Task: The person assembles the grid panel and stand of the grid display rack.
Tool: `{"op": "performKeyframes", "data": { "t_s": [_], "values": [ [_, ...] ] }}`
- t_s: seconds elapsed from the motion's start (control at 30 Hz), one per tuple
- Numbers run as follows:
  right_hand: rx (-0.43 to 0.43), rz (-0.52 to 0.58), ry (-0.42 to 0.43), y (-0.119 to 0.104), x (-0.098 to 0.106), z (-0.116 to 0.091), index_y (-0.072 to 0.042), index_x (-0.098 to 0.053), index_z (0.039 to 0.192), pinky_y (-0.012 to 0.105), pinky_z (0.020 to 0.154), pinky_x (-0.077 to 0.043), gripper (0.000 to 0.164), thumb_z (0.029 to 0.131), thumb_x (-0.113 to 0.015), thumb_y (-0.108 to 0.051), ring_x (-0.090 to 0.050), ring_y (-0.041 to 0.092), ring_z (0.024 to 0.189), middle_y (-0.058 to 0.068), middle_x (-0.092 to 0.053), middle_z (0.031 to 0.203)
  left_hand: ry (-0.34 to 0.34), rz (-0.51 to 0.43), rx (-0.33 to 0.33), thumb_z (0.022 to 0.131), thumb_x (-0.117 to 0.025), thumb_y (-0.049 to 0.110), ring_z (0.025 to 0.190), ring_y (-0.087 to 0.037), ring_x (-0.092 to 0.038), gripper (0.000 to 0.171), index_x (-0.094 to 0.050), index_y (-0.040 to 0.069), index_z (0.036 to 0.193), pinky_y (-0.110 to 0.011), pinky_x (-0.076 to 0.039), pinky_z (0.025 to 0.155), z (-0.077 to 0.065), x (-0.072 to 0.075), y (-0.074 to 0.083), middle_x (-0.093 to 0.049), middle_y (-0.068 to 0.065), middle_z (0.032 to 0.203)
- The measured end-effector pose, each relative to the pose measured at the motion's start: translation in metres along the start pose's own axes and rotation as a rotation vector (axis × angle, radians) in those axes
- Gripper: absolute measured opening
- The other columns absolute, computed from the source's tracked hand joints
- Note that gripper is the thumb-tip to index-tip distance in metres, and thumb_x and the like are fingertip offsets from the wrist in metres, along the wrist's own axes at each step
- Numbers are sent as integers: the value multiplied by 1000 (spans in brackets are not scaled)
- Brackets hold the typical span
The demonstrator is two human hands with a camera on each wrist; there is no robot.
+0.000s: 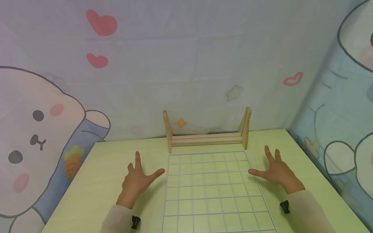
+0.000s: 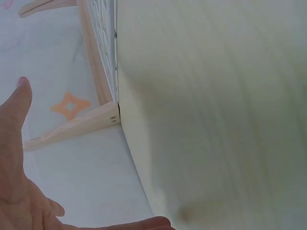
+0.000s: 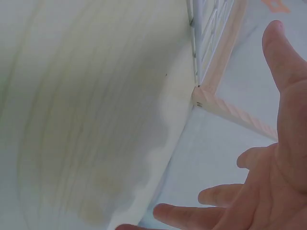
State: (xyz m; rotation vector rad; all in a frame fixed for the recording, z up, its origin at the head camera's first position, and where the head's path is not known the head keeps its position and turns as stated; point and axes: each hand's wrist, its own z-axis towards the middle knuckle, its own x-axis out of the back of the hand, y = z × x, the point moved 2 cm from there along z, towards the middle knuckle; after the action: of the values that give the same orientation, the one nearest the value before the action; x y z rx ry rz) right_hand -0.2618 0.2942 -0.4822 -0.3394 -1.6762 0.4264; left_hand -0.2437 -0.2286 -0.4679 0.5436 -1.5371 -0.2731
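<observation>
A white wire grid panel (image 1: 206, 187) lies on the pale wooden table, reaching past the bottom of the head view. My left hand (image 1: 135, 183) hovers to the left of the grid, fingers spread and thumb pointing toward its edge. On the other side, my right hand (image 1: 275, 171) is held the same way, its thumb tip over or close to the grid's right edge. Neither hand holds anything. Behind the grid stands a wooden rack (image 1: 207, 139) with two upright ends joined by a low crossbar; one end (image 2: 96, 123) also shows in the left wrist view.
The pale table (image 1: 96, 181) runs back to a printed cloth (image 1: 186, 64) hanging behind it. More of this cloth hangs at the left and right sides. A small black clip (image 1: 135, 222) sits by the left sleeve, another (image 1: 285, 206) by the right sleeve.
</observation>
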Motion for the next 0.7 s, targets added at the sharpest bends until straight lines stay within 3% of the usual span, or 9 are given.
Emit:
{"op": "performKeyframes", "data": {
  "t_s": [0.2,0.33,0.57,0.7],
  "values": [
    [-9,16,-27,-5,-3,-3,-9,14,167,77,88,-46,134,87,-68,-78,-39,76,128,47,12,162,-42,-2,18,73,-60,96,81,-45,-64,145,17,16,168,-47,-50,60,-3,-1,3,-23,-45,156],
    [-6,9,-24,-10,-3,-4,-8,12,167,78,89,-45,133,87,-67,-78,-36,76,130,47,7,163,-60,1,34,74,-60,95,72,-38,-59,147,20,15,167,-42,-45,55,-5,2,7,-25,-46,152],
    [-14,2,-25,-12,-5,-4,-7,12,167,79,90,-45,134,86,-66,-79,-31,77,132,51,6,160,-83,-15,38,73,-63,94,71,-38,-60,149,22,14,166,-42,-45,55,-9,0,13,-22,-47,153],
    [-13,3,-27,-15,-7,-4,-6,11,167,80,92,-43,135,86,-67,-80,-31,77,132,51,3,160,-89,-17,32,74,-65,92,70,-36,-59,149,17,9,167,-42,-45,55,-10,-3,16,-28,-47,150]
  ]
}}
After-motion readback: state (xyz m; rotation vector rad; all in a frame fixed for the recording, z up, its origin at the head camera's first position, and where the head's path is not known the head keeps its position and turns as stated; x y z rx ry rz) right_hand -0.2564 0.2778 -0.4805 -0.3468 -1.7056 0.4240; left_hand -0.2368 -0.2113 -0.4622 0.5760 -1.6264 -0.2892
